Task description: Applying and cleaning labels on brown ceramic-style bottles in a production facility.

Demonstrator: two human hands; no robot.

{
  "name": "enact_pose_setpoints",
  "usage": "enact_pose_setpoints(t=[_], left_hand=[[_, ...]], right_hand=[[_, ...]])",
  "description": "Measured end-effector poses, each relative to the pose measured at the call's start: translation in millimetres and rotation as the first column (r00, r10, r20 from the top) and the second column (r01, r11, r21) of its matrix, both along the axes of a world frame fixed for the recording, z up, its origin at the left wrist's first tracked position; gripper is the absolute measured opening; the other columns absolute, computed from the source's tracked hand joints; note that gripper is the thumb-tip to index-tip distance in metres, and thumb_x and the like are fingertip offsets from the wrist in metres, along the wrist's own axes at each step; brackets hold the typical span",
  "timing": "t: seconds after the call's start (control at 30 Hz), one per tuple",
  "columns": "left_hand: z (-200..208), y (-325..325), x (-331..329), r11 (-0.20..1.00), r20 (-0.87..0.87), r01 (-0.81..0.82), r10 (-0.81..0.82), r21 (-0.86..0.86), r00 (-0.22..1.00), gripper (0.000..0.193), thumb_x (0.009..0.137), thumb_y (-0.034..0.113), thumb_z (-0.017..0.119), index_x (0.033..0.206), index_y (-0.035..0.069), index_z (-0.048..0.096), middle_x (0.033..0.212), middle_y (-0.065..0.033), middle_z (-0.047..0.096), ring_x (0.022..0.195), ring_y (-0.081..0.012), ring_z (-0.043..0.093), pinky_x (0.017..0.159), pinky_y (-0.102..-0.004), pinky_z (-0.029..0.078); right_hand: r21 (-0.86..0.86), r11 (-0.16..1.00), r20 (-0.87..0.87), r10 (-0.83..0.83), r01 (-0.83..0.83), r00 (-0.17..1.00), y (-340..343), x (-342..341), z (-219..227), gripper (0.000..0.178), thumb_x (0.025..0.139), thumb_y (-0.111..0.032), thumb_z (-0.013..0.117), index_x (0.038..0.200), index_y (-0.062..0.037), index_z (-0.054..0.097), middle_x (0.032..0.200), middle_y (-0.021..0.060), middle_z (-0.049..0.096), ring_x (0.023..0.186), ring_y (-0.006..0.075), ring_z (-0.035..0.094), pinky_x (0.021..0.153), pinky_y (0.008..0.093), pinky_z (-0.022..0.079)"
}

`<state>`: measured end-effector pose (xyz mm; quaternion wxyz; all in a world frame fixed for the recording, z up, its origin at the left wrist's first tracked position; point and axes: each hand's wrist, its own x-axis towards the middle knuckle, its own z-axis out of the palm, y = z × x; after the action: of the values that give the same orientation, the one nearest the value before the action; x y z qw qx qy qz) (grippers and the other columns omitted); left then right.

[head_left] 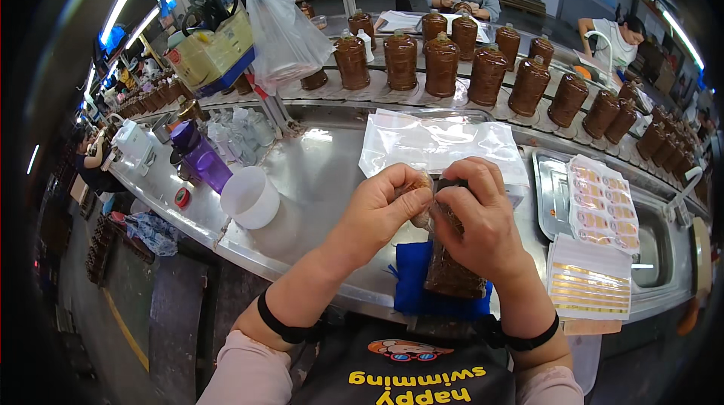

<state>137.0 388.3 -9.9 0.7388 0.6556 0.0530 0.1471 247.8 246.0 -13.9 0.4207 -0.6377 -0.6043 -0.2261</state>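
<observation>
A dark brown-filled plastic bottle [455, 273] lies on a folded blue cloth [411, 277] at the counter's near edge, its base toward me. My right hand [483, 216] curls over the bottle's far part, fingers bent. Beside it my left hand [392, 205] is closed, thumb and fingers pinched at the bottle's far end. Between the fingertips shows a bit of clear, brownish material; whether it belongs to the bottle I cannot tell. The bottle's neck is hidden by both hands. Just beyond them lies a clear plastic sheet [452, 141].
Brown-filled bottles [442, 65] stand along a conveyor behind the counter. To the left are a white tub [250, 197] and a purple bottle [200, 156]. Label sheets [603, 201], gold-striped strips [590, 284], a metal tray [554, 186] and a sink [654, 250] lie right. Co-workers sit beyond.
</observation>
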Motion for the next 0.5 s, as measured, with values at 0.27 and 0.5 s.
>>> enact_pose_setpoints(t=[0.27,0.5], left_hand=[[-5.4,9.5,-1.1,0.998,0.019,-0.005,0.004,0.06,1.0,0.012,0.096,0.013,0.058,0.099,0.002,0.056,0.084,-0.0007,0.056,0.074,-0.0076,0.052,0.069,-0.0223,0.044],[-2.8,4.7,-4.1,0.982,0.001,-0.059,0.06,0.182,0.998,0.012,0.097,0.013,0.057,0.098,0.001,0.055,0.085,-0.0015,0.057,0.075,-0.0064,0.052,0.068,-0.0216,0.044]], right_hand=[[-0.001,0.999,-0.071,0.051,-0.051,0.996,8.0,2.1,-5.2,0.016,0.07,0.003,0.07,0.081,-0.0014,0.058,0.101,0.0141,0.056,0.097,0.0354,0.055,0.083,0.042,0.047],[0.009,0.996,-0.215,0.088,-0.088,0.973,3.9,2.6,-6.4,0.014,0.074,0.001,0.07,0.082,-0.0025,0.058,0.099,0.0132,0.057,0.094,0.0336,0.055,0.08,0.0397,0.046]])
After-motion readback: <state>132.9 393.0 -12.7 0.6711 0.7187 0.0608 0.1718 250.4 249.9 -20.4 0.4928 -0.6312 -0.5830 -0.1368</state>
